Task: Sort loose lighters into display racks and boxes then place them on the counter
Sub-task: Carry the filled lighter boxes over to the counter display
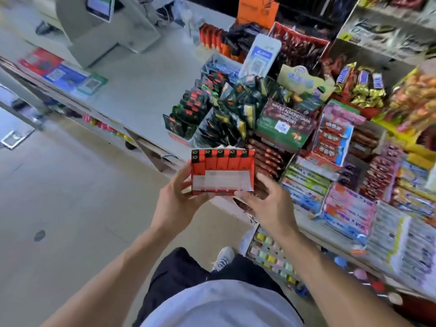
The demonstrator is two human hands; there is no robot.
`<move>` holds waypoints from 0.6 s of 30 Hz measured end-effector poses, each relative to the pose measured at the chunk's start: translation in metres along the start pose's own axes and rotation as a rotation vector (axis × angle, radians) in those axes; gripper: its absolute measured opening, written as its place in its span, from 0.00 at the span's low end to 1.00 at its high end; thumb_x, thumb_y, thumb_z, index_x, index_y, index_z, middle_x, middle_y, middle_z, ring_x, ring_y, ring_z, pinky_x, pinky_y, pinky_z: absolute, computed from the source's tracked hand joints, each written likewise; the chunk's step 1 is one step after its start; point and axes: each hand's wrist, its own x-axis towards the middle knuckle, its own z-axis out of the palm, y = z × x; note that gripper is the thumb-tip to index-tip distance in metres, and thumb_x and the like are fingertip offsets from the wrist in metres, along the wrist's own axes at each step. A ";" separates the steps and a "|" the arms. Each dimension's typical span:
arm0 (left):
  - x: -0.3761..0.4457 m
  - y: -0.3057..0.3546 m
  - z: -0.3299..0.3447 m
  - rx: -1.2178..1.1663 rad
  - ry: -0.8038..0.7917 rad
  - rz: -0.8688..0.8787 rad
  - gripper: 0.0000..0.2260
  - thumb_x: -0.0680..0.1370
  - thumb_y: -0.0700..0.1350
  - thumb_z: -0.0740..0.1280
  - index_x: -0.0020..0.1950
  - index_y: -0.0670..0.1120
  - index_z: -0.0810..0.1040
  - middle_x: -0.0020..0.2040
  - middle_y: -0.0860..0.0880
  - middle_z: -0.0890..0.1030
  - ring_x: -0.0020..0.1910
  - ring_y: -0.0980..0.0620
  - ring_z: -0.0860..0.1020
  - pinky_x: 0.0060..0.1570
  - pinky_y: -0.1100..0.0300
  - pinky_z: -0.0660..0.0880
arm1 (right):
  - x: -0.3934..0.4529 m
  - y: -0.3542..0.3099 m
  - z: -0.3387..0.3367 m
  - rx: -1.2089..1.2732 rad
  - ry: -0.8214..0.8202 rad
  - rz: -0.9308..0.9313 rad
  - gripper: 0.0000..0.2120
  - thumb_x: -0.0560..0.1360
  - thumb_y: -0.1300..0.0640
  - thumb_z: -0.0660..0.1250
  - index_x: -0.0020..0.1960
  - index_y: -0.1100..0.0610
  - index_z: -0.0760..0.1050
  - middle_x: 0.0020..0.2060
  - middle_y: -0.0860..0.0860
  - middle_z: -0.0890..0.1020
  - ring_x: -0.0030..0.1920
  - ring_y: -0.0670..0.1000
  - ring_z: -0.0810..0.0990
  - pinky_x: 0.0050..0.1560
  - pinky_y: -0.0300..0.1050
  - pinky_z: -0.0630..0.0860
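Both hands are holding the lighter box (223, 172) up in the air in front of the worktop (132, 90), well short of it. The left hand (175, 199) is gripping the box's left end, thumb on the front face, fingers (186, 185) curling round the side. The right hand (264, 201) is supporting the lower right corner, thumb reaching under the base, fingers relaxed beside the right wall; full contact there is hard to confirm.

The box's long axis is running left-right, with a row of red lighters (220, 159) standing upright inside, caps toward the worktop. Bare worktop is lying ahead and to the left of the box; snack displays (236, 114) are crowding the space straight ahead. Neither hand is clearly nearer, so likely a two-handed placement.

Hidden: the box's back and base, and how many rows of lighters are sitting behind the front one. Motion blur is smearing the surroundings.
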 end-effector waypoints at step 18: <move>0.300 0.054 -0.065 0.197 -0.297 0.255 0.39 0.70 0.61 0.77 0.78 0.62 0.64 0.57 0.64 0.81 0.49 0.69 0.79 0.45 0.78 0.74 | 0.198 -0.087 0.060 0.009 0.412 0.132 0.34 0.69 0.37 0.75 0.72 0.44 0.72 0.66 0.40 0.79 0.64 0.42 0.78 0.67 0.47 0.75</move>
